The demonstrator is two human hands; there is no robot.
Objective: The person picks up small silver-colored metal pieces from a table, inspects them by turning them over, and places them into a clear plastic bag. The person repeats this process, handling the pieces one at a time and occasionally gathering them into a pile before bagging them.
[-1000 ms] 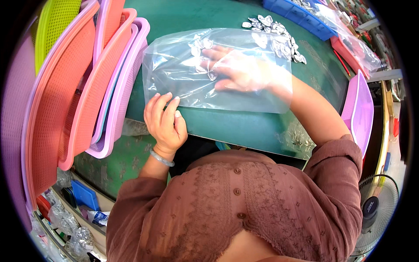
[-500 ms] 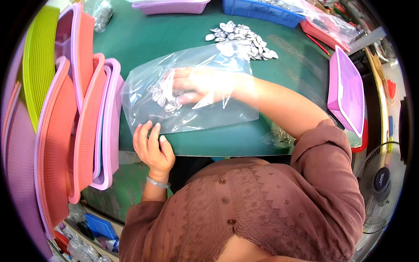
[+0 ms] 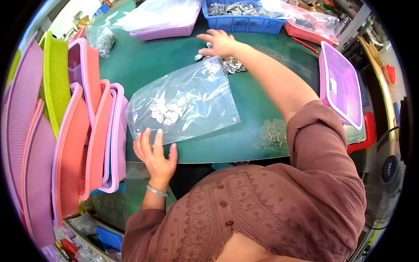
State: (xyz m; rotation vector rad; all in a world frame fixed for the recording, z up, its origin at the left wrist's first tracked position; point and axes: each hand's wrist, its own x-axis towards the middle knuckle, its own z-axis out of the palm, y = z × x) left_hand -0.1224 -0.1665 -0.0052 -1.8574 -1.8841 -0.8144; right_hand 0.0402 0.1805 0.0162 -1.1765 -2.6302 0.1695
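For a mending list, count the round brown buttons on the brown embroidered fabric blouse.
3: upper button, middle button, lower button, as pictured, along the blouse; others may be hidden.

A green tabletop (image 3: pixel 253 109) bears a clear plastic bag (image 3: pixel 200 94), loose silvery pieces (image 3: pixel 235 65) and a blue bin (image 3: pixel 244 24)

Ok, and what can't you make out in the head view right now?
All in the head view:
1. Part of the loose silver pile, and whether the right hand grips any of it: the hand covers both.
2. The exact count of silver pieces inside the clear bag: overlap and glare.
3. What the far lilac tray holds: a plastic sheet covers it.
4. The right side of the fan: the dark picture rim.
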